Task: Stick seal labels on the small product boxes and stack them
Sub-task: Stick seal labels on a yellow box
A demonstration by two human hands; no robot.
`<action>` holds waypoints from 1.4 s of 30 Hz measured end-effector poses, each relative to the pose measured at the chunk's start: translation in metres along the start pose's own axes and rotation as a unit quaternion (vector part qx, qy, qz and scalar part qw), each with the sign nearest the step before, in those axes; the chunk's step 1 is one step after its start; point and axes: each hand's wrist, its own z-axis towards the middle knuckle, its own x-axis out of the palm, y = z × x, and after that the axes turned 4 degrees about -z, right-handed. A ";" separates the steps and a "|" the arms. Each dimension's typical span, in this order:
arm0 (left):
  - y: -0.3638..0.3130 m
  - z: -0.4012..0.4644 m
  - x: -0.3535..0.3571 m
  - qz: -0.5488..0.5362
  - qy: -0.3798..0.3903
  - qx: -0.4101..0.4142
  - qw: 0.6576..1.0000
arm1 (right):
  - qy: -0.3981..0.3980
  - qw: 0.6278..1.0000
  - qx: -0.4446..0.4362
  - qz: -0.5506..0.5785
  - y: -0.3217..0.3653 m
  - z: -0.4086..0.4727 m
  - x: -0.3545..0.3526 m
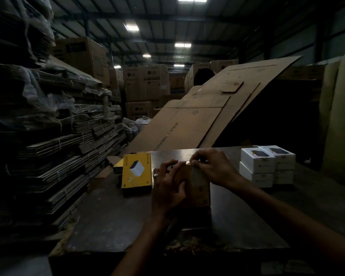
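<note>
My left hand (pixel 168 185) grips a small yellow product box (pixel 199 188) held upright over the middle of the dark table (pixel 112 222). My right hand (pixel 211 167) pinches at the box's top edge, where a small pale seal label (pixel 187 162) shows between the fingertips. To the left another yellow box (pixel 136 170) lies on top of more yellow boxes. On the right, white product boxes (pixel 267 165) stand in a stack two layers high.
A large flattened cardboard sheet (pixel 203 114) leans up behind the table. Bundles of flat cartons (pixel 54 126) are piled high along the left. Big brown shipping cartons (pixel 145 82) fill the background. The table's front edge is chipped and rough.
</note>
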 end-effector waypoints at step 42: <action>0.019 0.010 0.007 -0.058 -0.009 -0.035 0.998 | 0.247 0.912 -0.164 -0.283 0.032 0.050 -0.029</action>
